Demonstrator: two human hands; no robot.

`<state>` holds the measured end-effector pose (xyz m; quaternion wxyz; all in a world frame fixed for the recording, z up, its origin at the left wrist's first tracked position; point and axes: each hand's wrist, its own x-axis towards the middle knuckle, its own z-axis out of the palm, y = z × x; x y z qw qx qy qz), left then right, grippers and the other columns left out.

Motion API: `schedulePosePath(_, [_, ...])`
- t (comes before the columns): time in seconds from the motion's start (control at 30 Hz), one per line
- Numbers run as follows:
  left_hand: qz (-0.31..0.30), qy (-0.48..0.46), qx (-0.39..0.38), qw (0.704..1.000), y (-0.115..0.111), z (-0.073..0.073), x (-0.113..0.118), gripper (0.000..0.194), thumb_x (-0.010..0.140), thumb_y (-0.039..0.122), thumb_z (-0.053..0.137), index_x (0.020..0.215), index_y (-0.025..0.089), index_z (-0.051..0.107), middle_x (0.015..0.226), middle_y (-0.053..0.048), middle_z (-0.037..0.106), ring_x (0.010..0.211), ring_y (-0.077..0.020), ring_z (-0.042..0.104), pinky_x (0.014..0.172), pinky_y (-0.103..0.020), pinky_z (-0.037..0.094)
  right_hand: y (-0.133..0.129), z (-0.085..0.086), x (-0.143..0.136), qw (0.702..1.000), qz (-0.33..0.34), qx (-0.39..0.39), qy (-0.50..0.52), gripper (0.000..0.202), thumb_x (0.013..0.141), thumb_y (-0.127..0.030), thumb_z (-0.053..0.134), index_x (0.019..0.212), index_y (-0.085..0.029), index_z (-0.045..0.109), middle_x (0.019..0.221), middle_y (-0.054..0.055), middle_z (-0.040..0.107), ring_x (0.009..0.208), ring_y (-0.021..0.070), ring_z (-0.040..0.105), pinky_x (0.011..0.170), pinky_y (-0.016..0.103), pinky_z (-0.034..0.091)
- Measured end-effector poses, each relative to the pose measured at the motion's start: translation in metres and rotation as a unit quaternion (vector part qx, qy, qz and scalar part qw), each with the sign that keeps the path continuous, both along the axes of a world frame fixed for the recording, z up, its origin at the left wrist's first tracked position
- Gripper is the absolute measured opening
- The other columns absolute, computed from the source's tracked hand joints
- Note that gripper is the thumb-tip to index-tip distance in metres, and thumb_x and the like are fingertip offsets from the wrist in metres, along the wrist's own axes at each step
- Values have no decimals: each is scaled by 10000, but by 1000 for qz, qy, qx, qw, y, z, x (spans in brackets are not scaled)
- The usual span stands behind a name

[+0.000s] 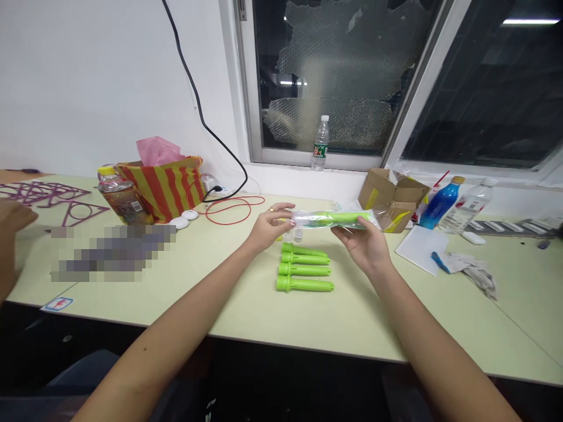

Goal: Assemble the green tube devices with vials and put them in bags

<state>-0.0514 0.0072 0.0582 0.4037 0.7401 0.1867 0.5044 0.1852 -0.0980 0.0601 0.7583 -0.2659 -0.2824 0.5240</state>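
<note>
Between my two hands, above the table, a clear plastic bag [303, 218] with a bright green tube [336, 218] inside is held level. My left hand [271, 225] pinches its left end between thumb and fingers. At the right end, my right hand [367, 246] grips it with the thumb on top and the fingers underneath. Below lie several green torch-shaped plastic tubes [305, 285] in a row, wider ends to the left. Small clear items [298, 234] stand just behind them, partly hidden by my left hand and the bag.
A striped box with pink tissue [165, 186] and a brown drink bottle [125, 196] stand left, near purple triangular frames [81, 212]. An open cardboard box [391, 196], a blue bottle [442, 202] and a glove [472, 271] are right. Another person's hand [13, 225] shows far left.
</note>
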Motion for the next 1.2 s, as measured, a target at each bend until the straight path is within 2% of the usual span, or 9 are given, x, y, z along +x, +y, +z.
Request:
schedulePosePath(0.1, [18, -34, -32, 999, 5, 4, -7, 199, 725, 319, 757, 865, 178, 758, 1240, -132, 611, 1200, -279, 548, 897, -401, 545, 0, 2, 11, 999, -31, -16, 14, 195, 792, -290, 631, 964, -200, 624, 1037, 63, 712, 888, 243, 696, 775, 441, 614])
schedulePosePath(0.23, [32, -88, -86, 992, 11, 7, -13, 229, 699, 311, 769, 880, 170, 759, 1238, -116, 617, 1068, -248, 611, 813, -362, 582, 5, 1, 24, 995, -69, -73, -11, 137, 779, -207, 597, 905, -165, 629, 963, 71, 709, 745, 204, 693, 560, 325, 612])
schedulePosePath(0.43, [57, -135, -144, 979, 18, 6, -15, 250, 661, 289, 791, 858, 140, 752, 1131, -111, 674, 915, -200, 652, 760, -316, 585, 10, -2, 32, 986, -94, -123, -56, 153, 789, -180, 590, 928, -132, 630, 811, 71, 680, 699, 219, 704, 516, 317, 597])
schedulePosePath(0.53, [78, -190, -190, 960, 24, 6, -17, 235, 645, 261, 786, 820, 122, 715, 996, -104, 702, 883, -203, 673, 773, -332, 583, 12, -3, 40, 982, -107, -143, -63, 141, 817, -217, 574, 927, -143, 621, 769, 63, 668, 625, 198, 689, 411, 254, 513])
schedulePosePath(0.63, [74, -253, -238, 935, 33, 7, -23, 203, 684, 270, 732, 793, 129, 634, 857, -76, 690, 827, -221, 702, 779, -411, 591, 14, -5, 52, 977, -130, -161, -49, 105, 824, -239, 577, 901, -177, 612, 652, 7, 613, 489, 143, 609, 325, 203, 376])
schedulePosePath(0.73, [106, -328, -266, 900, 43, 8, -31, 164, 746, 275, 662, 800, 160, 560, 791, -49, 673, 788, -226, 716, 786, -451, 592, 17, -7, 62, 979, -153, -137, -20, 106, 846, -219, 539, 915, -191, 615, 699, -1, 637, 510, 131, 614, 350, 202, 388])
schedulePosePath(0.87, [123, -408, -275, 862, 52, 11, -42, 93, 797, 233, 598, 826, 172, 534, 839, -66, 686, 866, -215, 715, 860, -417, 581, 21, -8, 72, 974, -212, -78, 29, 125, 900, -194, 484, 943, -203, 601, 864, 7, 678, 686, 152, 699, 445, 212, 481])
schedulePosePath(1.07, [116, -425, -291, 849, 52, 10, -42, 115, 812, 252, 610, 853, 184, 526, 930, -70, 675, 920, -212, 709, 883, -421, 576, 39, -18, 86, 948, -305, -56, 76, 82, 895, -150, 538, 867, -225, 515, 900, -40, 632, 759, 85, 672, 696, 270, 617])
schedulePosePath(1.2, [100, -414, -305, 852, 49, 8, -37, 115, 794, 226, 621, 852, 178, 534, 939, -67, 665, 911, -210, 710, 885, -427, 577, 53, -30, 93, 946, -312, -39, 85, 140, 869, -105, 543, 834, -221, 472, 831, -64, 560, 694, 54, 604, 789, 318, 637])
